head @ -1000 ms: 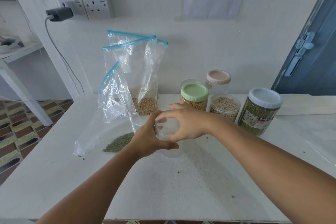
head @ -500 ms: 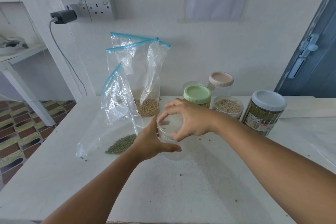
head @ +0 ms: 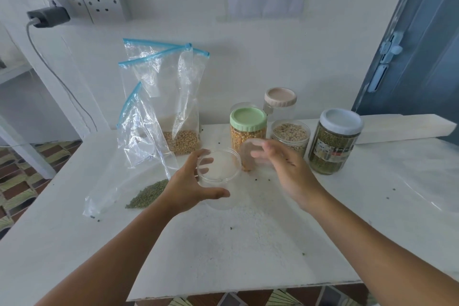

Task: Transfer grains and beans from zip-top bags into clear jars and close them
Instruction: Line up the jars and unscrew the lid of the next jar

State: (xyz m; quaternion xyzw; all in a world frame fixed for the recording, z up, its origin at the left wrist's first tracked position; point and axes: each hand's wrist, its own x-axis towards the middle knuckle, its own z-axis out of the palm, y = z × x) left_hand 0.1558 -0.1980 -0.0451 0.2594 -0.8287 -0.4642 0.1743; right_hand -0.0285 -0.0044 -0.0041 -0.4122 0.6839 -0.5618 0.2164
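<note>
An empty clear jar [head: 219, 165] stands mid-table with its mouth uncovered. My left hand [head: 190, 187] grips it from the left, thumb in front and fingers behind. My right hand [head: 291, 172], blurred, holds the jar's translucent lid [head: 248, 153] just right of the mouth. A zip-top bag with tan beans [head: 182, 140] leans on the wall. Another bag [head: 141, 133] slumps in front of it. A third lies flat with green grains [head: 147, 195].
Behind my right hand stand a green-lidded corn jar [head: 248, 123], an uncovered jar of pale beans [head: 290, 131], a pink-lidded jar [head: 280, 97] and a white-lidded jar of green grains [head: 335, 143]. A white plank [head: 407, 126] lies far right. Loose grains dot the table [head: 248, 243].
My right hand lifted the lid off the jar's mouth and moved it right. My left hand kept hold of the jar.
</note>
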